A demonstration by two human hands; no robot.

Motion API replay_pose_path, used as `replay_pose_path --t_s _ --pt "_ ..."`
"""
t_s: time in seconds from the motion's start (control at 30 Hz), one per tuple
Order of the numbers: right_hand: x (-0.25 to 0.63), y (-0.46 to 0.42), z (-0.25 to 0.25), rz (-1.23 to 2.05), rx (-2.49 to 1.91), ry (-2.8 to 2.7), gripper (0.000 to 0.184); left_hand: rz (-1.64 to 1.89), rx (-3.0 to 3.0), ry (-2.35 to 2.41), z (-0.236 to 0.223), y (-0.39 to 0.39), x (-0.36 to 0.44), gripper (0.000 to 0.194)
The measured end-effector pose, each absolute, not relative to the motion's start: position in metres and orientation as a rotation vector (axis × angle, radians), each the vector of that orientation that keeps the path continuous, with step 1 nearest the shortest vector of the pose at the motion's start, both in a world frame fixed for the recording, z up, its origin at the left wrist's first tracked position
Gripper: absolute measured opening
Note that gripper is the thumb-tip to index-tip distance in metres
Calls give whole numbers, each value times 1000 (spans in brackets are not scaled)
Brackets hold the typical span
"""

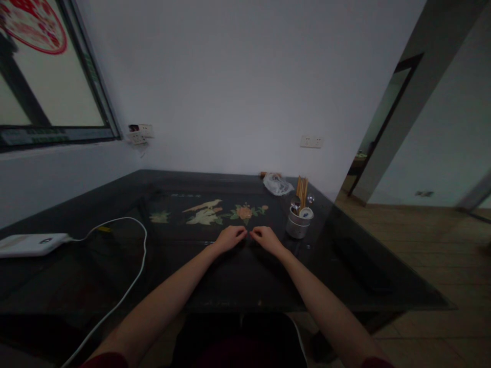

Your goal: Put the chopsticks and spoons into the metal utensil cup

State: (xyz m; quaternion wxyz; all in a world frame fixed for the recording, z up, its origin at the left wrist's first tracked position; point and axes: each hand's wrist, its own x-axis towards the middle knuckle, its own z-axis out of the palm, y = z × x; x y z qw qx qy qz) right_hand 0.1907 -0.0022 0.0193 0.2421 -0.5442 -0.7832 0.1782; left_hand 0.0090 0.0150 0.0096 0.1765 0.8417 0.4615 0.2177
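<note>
My left hand (230, 238) and my right hand (266, 239) rest on the dark tabletop (245, 278), close together with a small gap between them. The fingers of both are curled in, and nothing shows in either one. Just beyond them, a flower-and-bird picture (207, 213) decorates the table surface. To the right of my right hand stands a light round utensil holder (297, 228) with several wooden chopsticks (302, 192) and metal spoons upright in it.
A crumpled clear plastic bag (276, 185) lies at the back by the wall. At left, a white power bank-like device (32, 245) has a white cable (142, 255) running over the front edge. A dark long object (362, 266) lies at right.
</note>
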Motion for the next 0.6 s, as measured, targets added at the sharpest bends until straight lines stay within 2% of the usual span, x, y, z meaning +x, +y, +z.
replay_pose_path --t_s 0.6 --pt "191 -3 19 510 -1456 -2121 24 626 2373 1322 7 16 8 32"
